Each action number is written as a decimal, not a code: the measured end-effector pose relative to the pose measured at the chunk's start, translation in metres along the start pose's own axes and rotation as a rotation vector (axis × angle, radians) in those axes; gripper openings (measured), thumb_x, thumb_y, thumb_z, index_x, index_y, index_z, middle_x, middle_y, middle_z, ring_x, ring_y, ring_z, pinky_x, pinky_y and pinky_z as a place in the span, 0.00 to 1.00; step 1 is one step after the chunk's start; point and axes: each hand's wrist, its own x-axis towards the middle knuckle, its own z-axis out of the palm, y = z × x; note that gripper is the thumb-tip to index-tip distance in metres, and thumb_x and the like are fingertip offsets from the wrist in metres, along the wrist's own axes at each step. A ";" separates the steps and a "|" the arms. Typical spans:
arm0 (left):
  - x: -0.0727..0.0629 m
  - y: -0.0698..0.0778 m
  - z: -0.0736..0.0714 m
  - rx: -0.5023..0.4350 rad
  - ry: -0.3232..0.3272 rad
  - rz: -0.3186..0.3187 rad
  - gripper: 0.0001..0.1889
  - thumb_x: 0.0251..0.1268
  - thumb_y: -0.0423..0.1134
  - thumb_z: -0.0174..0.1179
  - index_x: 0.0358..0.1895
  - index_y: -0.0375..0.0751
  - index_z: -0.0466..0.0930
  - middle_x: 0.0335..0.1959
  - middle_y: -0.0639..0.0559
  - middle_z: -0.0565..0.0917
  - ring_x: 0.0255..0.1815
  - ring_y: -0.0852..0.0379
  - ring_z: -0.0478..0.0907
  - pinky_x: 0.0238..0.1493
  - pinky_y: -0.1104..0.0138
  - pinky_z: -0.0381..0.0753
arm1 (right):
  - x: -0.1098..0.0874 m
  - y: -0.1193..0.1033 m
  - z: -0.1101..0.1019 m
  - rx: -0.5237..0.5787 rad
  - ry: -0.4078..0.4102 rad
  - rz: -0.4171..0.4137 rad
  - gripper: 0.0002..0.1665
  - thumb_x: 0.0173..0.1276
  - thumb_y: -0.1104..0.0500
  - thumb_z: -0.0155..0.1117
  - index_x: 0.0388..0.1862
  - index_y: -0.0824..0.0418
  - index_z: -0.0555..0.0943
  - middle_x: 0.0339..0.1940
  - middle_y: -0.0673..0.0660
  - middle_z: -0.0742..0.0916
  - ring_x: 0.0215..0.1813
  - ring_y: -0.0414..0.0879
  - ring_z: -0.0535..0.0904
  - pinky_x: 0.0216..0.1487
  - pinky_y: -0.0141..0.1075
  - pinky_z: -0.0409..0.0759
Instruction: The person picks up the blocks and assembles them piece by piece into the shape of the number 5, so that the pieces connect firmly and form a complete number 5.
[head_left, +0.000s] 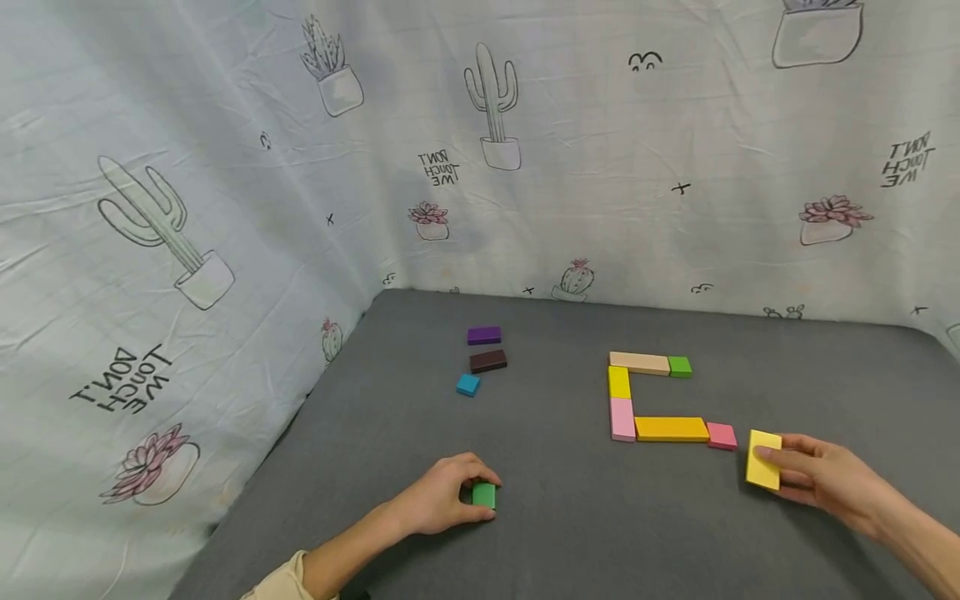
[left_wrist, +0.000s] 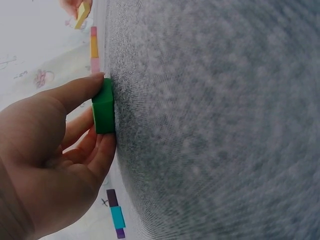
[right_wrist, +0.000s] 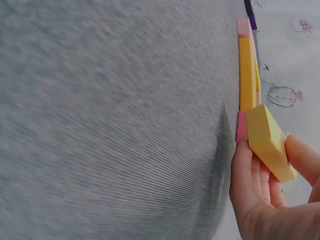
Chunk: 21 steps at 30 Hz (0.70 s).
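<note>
My left hand (head_left: 442,497) pinches a green block (head_left: 484,496) between thumb and fingers, low at the front left of the grey table. In the left wrist view the green block (left_wrist: 104,107) sits right at the table surface. On the right, my right hand (head_left: 832,479) holds a light yellow block (head_left: 763,460) by its sides, tilted. That yellow block (right_wrist: 267,142) overlaps the end of a coral-pink block (right_wrist: 242,125) in the right wrist view. The coral-pink block (head_left: 722,436) ends a row, touching an orange block (head_left: 671,429).
The row turns at a light pink block (head_left: 622,418), runs up through a yellow block (head_left: 619,382) to a beige block (head_left: 639,362) and a light green block (head_left: 679,367). At the left lie purple (head_left: 484,335), dark brown (head_left: 488,361) and blue (head_left: 468,384) blocks. A printed curtain (head_left: 570,167) hangs behind.
</note>
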 end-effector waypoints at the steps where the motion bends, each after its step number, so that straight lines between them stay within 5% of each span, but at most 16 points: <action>1: 0.000 0.000 0.000 0.001 0.000 0.000 0.15 0.59 0.42 0.68 0.49 0.43 0.81 0.41 0.57 0.76 0.36 0.67 0.71 0.38 0.72 0.74 | 0.000 0.001 0.001 0.001 0.005 0.009 0.54 0.75 0.48 0.51 0.67 0.84 0.30 0.66 0.82 0.49 0.48 0.43 0.76 0.52 0.45 0.76; 13: 0.000 0.000 0.001 -0.001 0.005 0.000 0.16 0.59 0.41 0.68 0.49 0.42 0.82 0.42 0.57 0.77 0.37 0.67 0.72 0.39 0.72 0.75 | -0.002 0.004 0.026 -0.017 0.073 0.091 0.55 0.68 0.48 0.62 0.66 0.86 0.42 0.61 0.81 0.61 0.45 0.46 0.77 0.48 0.44 0.78; 21: 0.000 -0.001 0.002 -0.001 0.005 0.014 0.15 0.59 0.41 0.68 0.49 0.41 0.81 0.42 0.56 0.77 0.37 0.67 0.72 0.39 0.72 0.75 | -0.003 -0.001 0.035 -0.004 0.054 0.065 0.55 0.70 0.50 0.61 0.67 0.86 0.39 0.65 0.83 0.54 0.51 0.53 0.76 0.50 0.44 0.77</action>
